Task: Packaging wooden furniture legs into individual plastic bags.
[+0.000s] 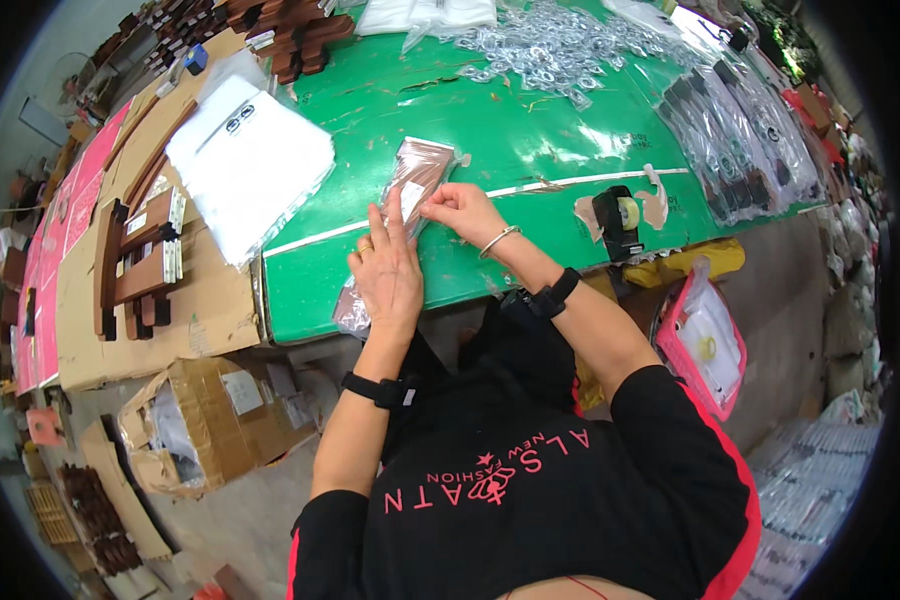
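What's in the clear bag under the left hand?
Flat brown contents show at both ends of the clear bag. The left hand covers the middle, so whether they form one piece can't be seen.

1. Bright, fairly even light; darker under tabletop's point(370, 110) near edge.
2. Glare patches on tabletop, R of ctr; glints on plastic-wrapped brown pc point(425, 165) & far clear plastic pcs point(550, 45).
3. White bags point(260, 165), far L: v. bright, almost no detail.
4. Fisheye bend, blk vignette at edges.
5. Ctr fairly sharp; far-L bkgd soft.
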